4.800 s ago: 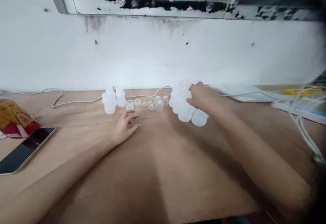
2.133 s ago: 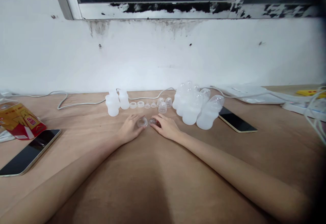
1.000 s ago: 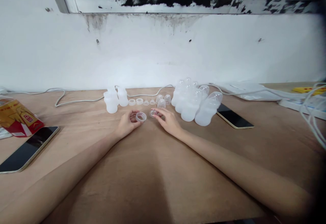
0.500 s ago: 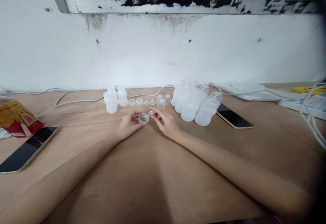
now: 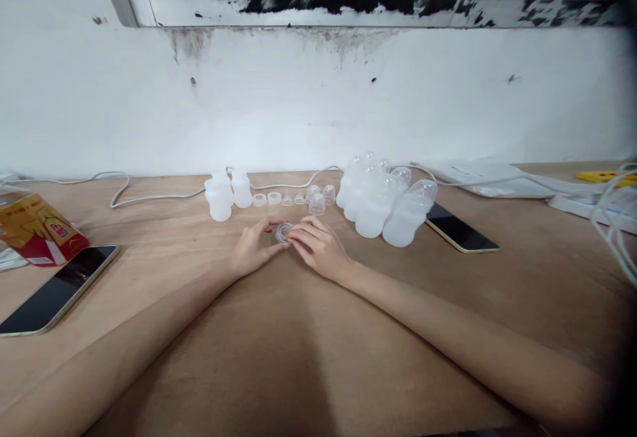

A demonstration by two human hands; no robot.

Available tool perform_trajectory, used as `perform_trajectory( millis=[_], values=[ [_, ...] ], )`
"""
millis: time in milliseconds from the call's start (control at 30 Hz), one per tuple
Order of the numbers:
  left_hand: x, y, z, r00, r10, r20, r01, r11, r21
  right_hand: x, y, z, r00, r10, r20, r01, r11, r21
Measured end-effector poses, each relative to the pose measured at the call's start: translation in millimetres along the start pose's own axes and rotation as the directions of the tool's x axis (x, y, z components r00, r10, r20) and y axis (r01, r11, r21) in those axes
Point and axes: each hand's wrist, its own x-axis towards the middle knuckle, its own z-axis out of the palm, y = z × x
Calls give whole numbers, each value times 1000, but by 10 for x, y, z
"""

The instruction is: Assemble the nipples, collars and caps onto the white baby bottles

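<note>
My left hand (image 5: 253, 250) is closed around the side of a clear bottle collar ring (image 5: 283, 232), thumb below and fingers above. My right hand (image 5: 321, 249) pinches a clear bottle nipple at the ring's opening; its fingers hide most of the nipple. Just beyond my hands stand two more collar rings (image 5: 259, 199), two small nipples (image 5: 298, 199) and several clear domed caps (image 5: 317, 205) in a row. Frosted bottle bodies (image 5: 219, 199) stand uncapped to the left. On the right is a cluster of bottles with domed caps (image 5: 369, 215).
A phone (image 5: 60, 289) and a yellow-red carton (image 5: 42, 228) lie at left. Another phone (image 5: 462, 228) is right of the bottles. A white cable (image 5: 164, 198) runs along the wall; a plastic bag (image 5: 490, 180) and power strip (image 5: 592, 210) sit at far right.
My right hand has moved the nipple left, from beside the ring to its opening. The ring is now partly covered by my right fingers.
</note>
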Motion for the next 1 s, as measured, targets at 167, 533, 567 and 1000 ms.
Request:
perform_trajectory(
  millis=[167, 533, 567, 1000],
  values=[
    [-3, -5, 6, 1000, -4, -10, 5, 1000, 15, 5, -11, -23, 999, 26, 19, -25, 1000, -14],
    [-17, 31, -5, 997, 81, 3, -81, 997, 6, 59, 21, 37, 871, 453, 192, -489, 763, 422],
    [-17, 44, -5, 995, 97, 17, -97, 995, 8, 68, 32, 42, 846, 460, 270, -533, 710, 461],
    [21, 82, 23, 993, -109, 46, 106, 992, 67, 71, -26, 27, 832, 491, 260, -552, 686, 474]
  ],
)
